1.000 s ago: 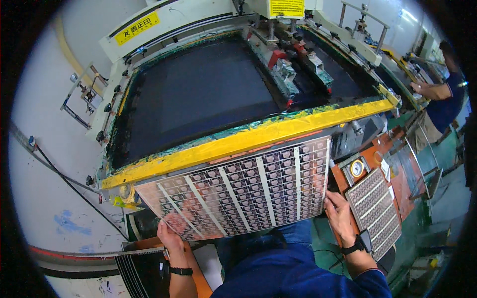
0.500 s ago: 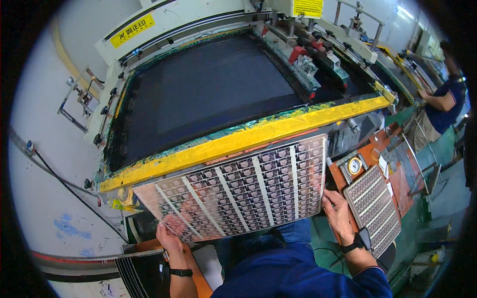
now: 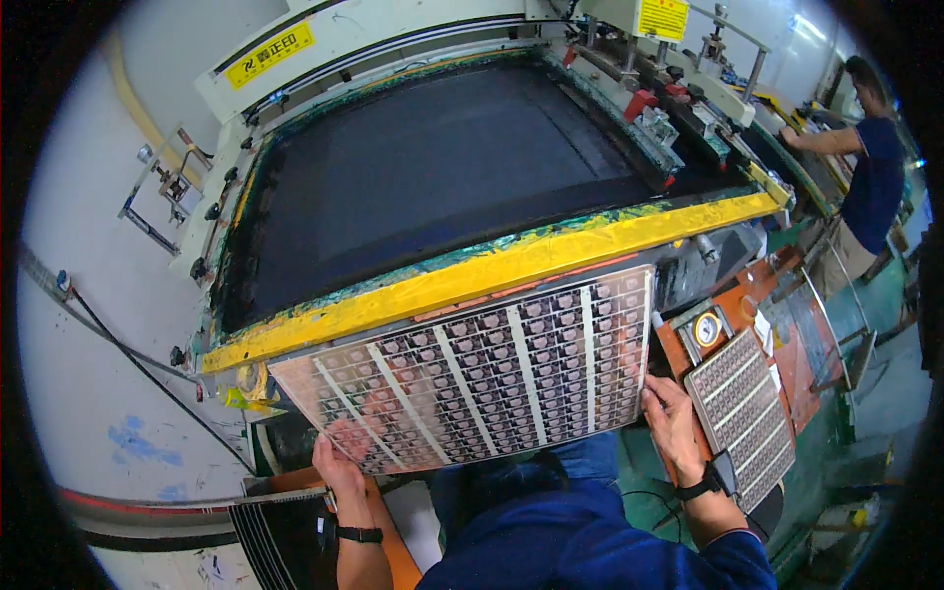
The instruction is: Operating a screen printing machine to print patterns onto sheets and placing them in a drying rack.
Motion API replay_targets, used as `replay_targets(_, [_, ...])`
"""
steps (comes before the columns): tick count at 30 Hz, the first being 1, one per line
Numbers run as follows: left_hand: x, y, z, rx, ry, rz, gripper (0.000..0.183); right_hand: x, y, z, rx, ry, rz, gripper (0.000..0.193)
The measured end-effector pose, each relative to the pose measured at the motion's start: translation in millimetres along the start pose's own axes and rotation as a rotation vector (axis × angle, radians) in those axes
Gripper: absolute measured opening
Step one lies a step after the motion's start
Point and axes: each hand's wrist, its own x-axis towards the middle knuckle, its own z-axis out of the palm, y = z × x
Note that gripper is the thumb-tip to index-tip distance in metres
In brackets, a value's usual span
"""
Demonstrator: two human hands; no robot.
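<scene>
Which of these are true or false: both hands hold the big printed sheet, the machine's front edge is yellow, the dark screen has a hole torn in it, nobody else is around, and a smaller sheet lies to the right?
1. Both hands hold the large printed sheet: true; the left hand and right hand grip its lower corners.
2. The frame's front edge is yellow: true.
3. The dark screen is torn: false; it looks whole.
4. Nobody else is around: false; another person stands at the upper right.
5. A smaller printed sheet lies to the right: true.
</scene>
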Motion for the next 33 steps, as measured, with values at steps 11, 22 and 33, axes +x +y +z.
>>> replay_targets(11, [-1, 3, -9, -0.024, -0.048, -0.001, 0.035, -2, -10, -1, -0.002, -0.001, -0.039, 0.025])
replay_targets(22, [-3, -18, -28, 0.018, -0.006, -0.031, 0.03, -6, 10, 6, -0.022, -0.018, -0.057, 0.02])
replay_targets(33, [39, 6, 28, 0.002, -0.11, -0.302, 0.025, 4, 14, -16, 0.307, 0.18, -0.078, 0.023])
